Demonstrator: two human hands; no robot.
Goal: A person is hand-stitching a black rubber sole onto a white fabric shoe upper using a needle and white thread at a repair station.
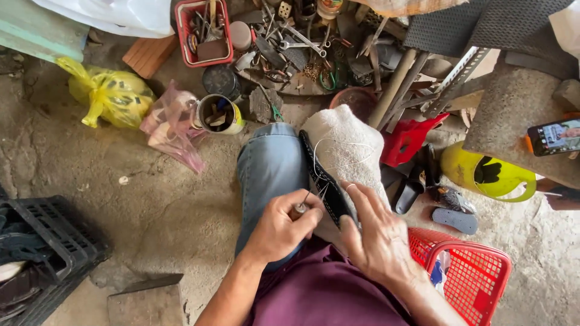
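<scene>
Down at the lap, over a maroon cloth garment (326, 296), both hands are busy: the left hand (279, 229) is clenched around a small wooden-handled awl (300, 209), its thin metal tip angled up against the black leather strap (323, 181). The right hand (377, 232) grips that strap from the other side, fingers spread along its edge, pinning it against a white cloth pad (350, 148) draped over the knee. A fine white thread (338, 145) loops loosely across the pad. The strap runs along the gap between the blue denim trouser leg (269, 169) and the pad. Just right of the person sits a red plastic mesh basket (477, 271), and to the left a black plastic crate (48, 241) on the concrete floor (163, 205). Further out, a yellow plastic jug (483, 175), a red plastic piece (411, 139) and dark sandals (453, 217). Beyond the knee stands a tin can (219, 113) with bits in it, beside a pink plastic bag (172, 127) and a knotted yellow plastic bag (109, 93). Farthest off, a round tray of spanners and metal scraps (302, 54) and a red plastic box (204, 33).
</scene>
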